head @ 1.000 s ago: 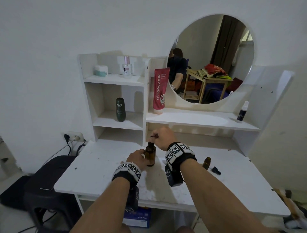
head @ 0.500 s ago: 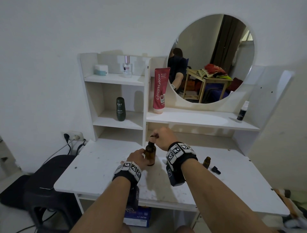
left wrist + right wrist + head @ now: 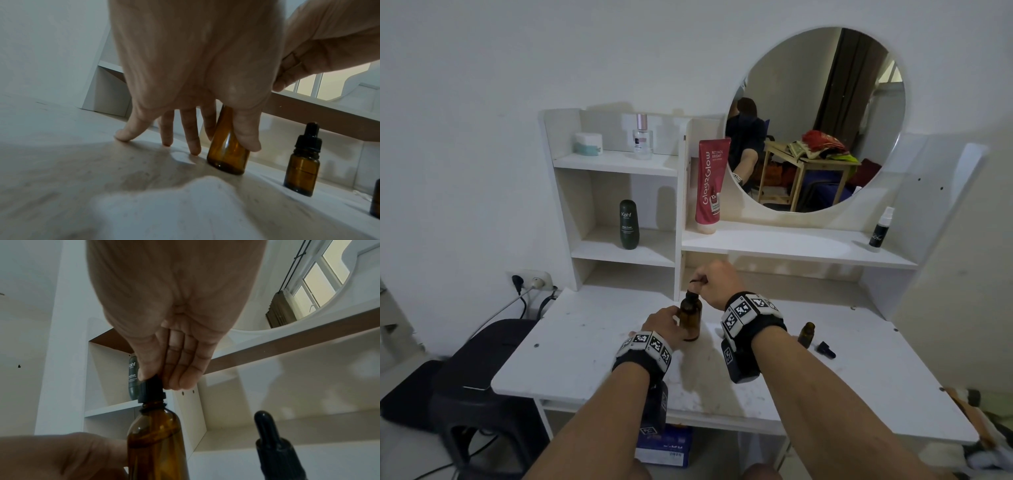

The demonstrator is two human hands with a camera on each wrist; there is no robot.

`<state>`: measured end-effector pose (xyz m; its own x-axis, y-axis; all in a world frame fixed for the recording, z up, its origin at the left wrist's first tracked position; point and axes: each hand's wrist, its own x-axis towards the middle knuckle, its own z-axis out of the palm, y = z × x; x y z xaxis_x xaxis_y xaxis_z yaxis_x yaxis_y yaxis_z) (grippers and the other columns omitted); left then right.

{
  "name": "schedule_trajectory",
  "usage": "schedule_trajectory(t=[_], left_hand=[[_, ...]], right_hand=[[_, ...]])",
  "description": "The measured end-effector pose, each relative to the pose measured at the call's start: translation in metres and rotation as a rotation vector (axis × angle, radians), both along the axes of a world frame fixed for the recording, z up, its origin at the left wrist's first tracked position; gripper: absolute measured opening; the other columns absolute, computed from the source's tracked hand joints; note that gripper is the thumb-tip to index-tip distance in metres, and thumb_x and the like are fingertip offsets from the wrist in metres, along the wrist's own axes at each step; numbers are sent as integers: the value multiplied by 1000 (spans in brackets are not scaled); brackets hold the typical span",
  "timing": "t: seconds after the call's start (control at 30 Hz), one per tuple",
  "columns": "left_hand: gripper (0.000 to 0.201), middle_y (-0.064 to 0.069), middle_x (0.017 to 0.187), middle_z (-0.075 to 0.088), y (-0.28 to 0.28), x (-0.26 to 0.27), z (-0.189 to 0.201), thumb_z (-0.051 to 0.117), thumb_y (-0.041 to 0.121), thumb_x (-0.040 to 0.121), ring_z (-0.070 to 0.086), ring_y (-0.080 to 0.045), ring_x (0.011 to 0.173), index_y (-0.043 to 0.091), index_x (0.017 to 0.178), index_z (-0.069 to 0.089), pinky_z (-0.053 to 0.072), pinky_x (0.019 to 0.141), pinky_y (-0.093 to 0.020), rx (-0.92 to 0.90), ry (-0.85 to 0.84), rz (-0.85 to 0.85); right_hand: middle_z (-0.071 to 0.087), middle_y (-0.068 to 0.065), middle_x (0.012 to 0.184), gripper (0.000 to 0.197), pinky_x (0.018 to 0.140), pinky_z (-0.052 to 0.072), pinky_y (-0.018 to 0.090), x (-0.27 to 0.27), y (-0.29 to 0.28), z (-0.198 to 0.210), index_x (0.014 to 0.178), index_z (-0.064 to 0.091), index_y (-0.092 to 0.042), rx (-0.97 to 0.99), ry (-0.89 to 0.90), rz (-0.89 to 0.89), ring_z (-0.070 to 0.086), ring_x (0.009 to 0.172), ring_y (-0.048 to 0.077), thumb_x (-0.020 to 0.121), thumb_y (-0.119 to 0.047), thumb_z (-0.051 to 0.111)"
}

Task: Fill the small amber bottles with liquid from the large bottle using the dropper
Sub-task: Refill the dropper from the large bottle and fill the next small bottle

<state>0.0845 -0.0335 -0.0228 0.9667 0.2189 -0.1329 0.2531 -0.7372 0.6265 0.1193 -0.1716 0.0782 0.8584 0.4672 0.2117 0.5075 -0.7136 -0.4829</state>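
White desk (image 3: 585, 346) carries the big bottle (image 3: 691, 318), steadied by the left hand (image 3: 662, 323) gripping its base while the right hand (image 3: 717, 281) at 12 o'clock pinches the dropper (image 3: 152, 388), probably drawing liquid.

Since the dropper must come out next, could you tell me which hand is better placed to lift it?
Right. The right hand already pinches the dropper at the large bottle's neck, while the left hand grips that bottle low, steadying it on the table.

Bare bench (image 3: 585, 342) is left open outward of the left fingers (image 3: 193, 139). Right of the right fingers (image 3: 180, 369), passage is blocked by a capped small amber bottle (image 3: 302, 168) and an uncapped one (image 3: 806, 334); the shelf (image 3: 791, 248) overhangs above.
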Motion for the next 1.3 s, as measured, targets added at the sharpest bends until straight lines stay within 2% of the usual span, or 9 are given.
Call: schedule_trajectory(t=[0.2, 0.43, 0.6, 0.77, 0.87, 1.03, 1.13, 1.23, 1.3], left_hand=[[37, 5, 94, 62, -2, -2, 2, 73, 39, 78, 56, -16, 85, 22, 110, 61, 45, 79, -27, 5, 11, 5], [40, 3, 103, 63, -4, -6, 6, 72, 46, 75, 58, -18, 91, 27, 108, 61, 48, 87, -31, 15, 26, 24], [46, 10, 95, 63, -4, -2, 4, 65, 60, 53, 59, -19, 93, 39, 92, 55, 45, 96, -45, -9, 91, 29], [48, 16, 86, 59, -6, -6, 7, 65, 60, 52, 59, -20, 96, 38, 94, 54, 41, 100, -50, -55, 94, 21], [54, 8, 99, 63, -10, -14, 15, 62, 59, 53, 60, -22, 101, 36, 102, 57, 41, 102, -48, -82, 67, 21], [58, -1, 117, 60, -8, -24, 28, 67, 51, 68, 59, -21, 106, 21, 116, 53, 47, 84, -28, 74, 136, -6], [29, -3, 95, 65, -6, -33, 43, 71, 34, 69, 63, -20, 87, 17, 88, 58, 48, 68, -26, 310, 244, -97], [28, -3, 89, 67, -28, -42, 56, 73, 34, 76, 65, -23, 84, 14, 93, 63, 53, 73, -29, 468, 266, -220], [34, -4, 93, 69, -56, -43, 63, 73, 43, 79, 66, -23, 86, 14, 94, 64, 55, 78, -33, 404, 330, -336]], right_hand=[[69, 9, 87, 17, 67, 43, 26, -1, -1, 2, 88, 72, -2, -6, 38, -7, 57, 78, 17, 86, -18, 67], [73, 10, 89, 13, 70, 43, 24, -5, 2, 2, 87, 74, -4, -20, -48, 7, 63, 86, 22, 86, -7, 62], [69, 7, 85, 15, 72, 48, 28, 1, 0, 3, 86, 74, -4, -35, -18, -8, 61, 82, 20, 87, -16, 65], [71, 6, 92, 16, 76, 44, 23, 5, -8, 28, 91, 75, -11, 62, -85, -67, 60, 86, 19, 86, -21, 65], [69, 4, 93, 16, 77, 43, 23, 9, -16, 56, 93, 75, -14, 88, -111, -73, 60, 87, 18, 85, -25, 66], [70, 1, 83, 14, 76, 53, 32, 12, -58, 82, 91, 75, -15, 229, -117, -110, 67, 81, 18, 86, -26, 68], [71, 7, 84, 14, 69, 57, 30, 11, -93, 78, 92, 74, -10, 307, -81, -171, 69, 74, 18, 86, -22, 69], [71, 9, 83, 15, 69, 57, 29, 9, -125, 67, 93, 73, -7, 337, -30, -234, 68, 68, 15, 86, -20, 68], [73, 10, 82, 16, 76, 59, 36, 9, -142, 58, 92, 74, -7, 326, -16, -263, 70, 70, 17, 86, -21, 69]])
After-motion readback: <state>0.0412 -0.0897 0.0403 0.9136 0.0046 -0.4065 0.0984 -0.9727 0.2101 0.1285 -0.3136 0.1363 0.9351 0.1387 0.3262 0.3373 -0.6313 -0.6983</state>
